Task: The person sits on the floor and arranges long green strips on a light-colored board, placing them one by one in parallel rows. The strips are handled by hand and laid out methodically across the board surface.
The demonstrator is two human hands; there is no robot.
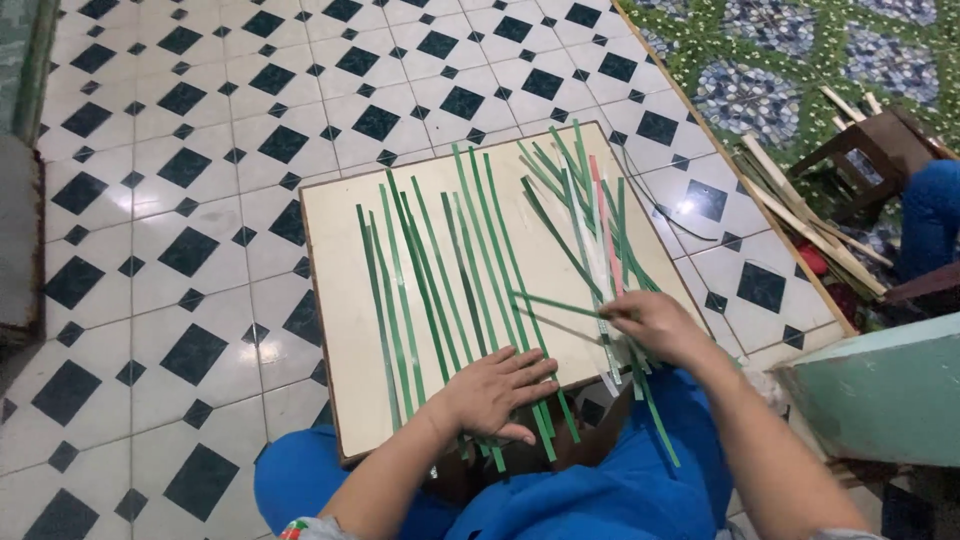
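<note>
On the board point(340, 290), green strips point(440, 270) lie side by side, long axes running away from the person. Left hand point(495, 393) flat, open, pressing near ends. Right hand point(655, 322) pinches one strip point(555, 303) laid crosswise, pointing left.

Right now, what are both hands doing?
Left hand: open, flat on the green strips.
Right hand: fingers pinching one green strip.

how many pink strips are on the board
1. The single pink strip lies among the loose green strips at the right side of the board, above the right hand. Others may be hidden under the green ones.
</note>
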